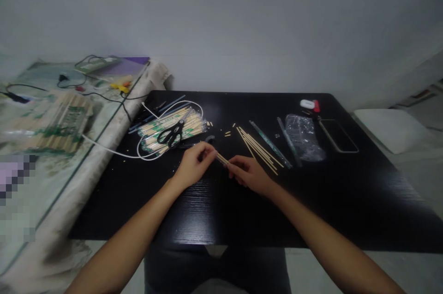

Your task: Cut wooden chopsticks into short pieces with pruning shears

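Observation:
Between my two hands is a small bundle of short pale wooden sticks [222, 159]. My left hand [194, 165] pinches its left end, and my right hand [249, 173] grips its right end with curled fingers. Right of my hands, several long wooden chopsticks [258, 147] lie fanned on the black table [207, 211]. Black-handled scissors [172, 134] rest on a pile of wrapped chopsticks [152, 131] to the left. A dark curved object [209, 139], too dim to name, sits just behind my left hand. Short wooden bits [227, 134] are scattered beyond my hands.
Green-printed clear wrappers [272, 144] and a crumpled plastic bag [304, 137] lie at right, near a phone [338, 136] and a white case [307, 104]. A white cable [140, 151] loops around the pile. More packed chopsticks [65, 121] cover the left table; a white stool [391, 128] stands right.

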`<state>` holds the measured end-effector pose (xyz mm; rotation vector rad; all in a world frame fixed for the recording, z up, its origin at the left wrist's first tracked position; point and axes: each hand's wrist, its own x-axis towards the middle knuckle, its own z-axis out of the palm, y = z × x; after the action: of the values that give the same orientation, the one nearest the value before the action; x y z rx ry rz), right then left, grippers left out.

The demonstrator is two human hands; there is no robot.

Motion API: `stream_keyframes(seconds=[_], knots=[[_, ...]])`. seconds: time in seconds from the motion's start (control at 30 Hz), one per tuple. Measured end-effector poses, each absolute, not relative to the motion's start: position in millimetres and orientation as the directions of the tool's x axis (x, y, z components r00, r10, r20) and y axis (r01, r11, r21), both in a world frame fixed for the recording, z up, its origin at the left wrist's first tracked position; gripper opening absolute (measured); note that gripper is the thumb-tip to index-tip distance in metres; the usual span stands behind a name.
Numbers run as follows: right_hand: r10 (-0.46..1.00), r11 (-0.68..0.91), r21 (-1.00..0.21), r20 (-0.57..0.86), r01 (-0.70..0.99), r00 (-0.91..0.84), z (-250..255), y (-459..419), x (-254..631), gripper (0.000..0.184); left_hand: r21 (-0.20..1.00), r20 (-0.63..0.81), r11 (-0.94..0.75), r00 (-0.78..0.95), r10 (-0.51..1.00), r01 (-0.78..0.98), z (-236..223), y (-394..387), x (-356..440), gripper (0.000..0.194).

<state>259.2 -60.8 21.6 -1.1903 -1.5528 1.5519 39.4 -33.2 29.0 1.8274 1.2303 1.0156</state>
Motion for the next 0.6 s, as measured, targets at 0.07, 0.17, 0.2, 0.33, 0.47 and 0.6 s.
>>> stream_keyframes(seconds=[0.07,0.17,0.2,0.33,0.47,0.6], knots=[[0.901,-0.098,-0.981,-0.159,0.168,-0.405,21.0,-59.6,259.8,0.037,0.919,0.212,-0.23,0.09,0.973,0.319,29.0,-28.8,35.3,0.022],[0.918,-0.052,-0.976,-0.131,0.213,-0.374,17.8,-57.7,260.7,0.038,0.966,0.162,-0.153,-0.024,0.987,0.21,30.4,-23.3,31.1,0.025],[0.925,-0.033,-0.972,-0.118,0.235,-0.362,16.8,-57.1,261.2,0.038,0.973,0.141,-0.134,-0.027,0.99,0.185,30.9,-22.2,30.6,0.026],[0.941,0.028,-0.956,-0.073,0.292,-0.331,16.3,-55.4,263.4,0.039,0.99,0.073,-0.074,0.018,0.997,0.118,30.4,-22.2,33.6,0.03],[0.943,0.041,-0.948,-0.069,0.316,-0.327,18.5,-54.8,265.0,0.039,0.996,0.008,-0.018,0.113,0.994,0.082,28.4,-25.2,38.7,0.033],[0.943,0.057,-0.943,-0.057,0.328,-0.328,18.0,-54.9,264.8,0.04,0.996,-0.002,-0.011,0.155,0.988,0.083,32.4,-26.6,40.2,0.034]])
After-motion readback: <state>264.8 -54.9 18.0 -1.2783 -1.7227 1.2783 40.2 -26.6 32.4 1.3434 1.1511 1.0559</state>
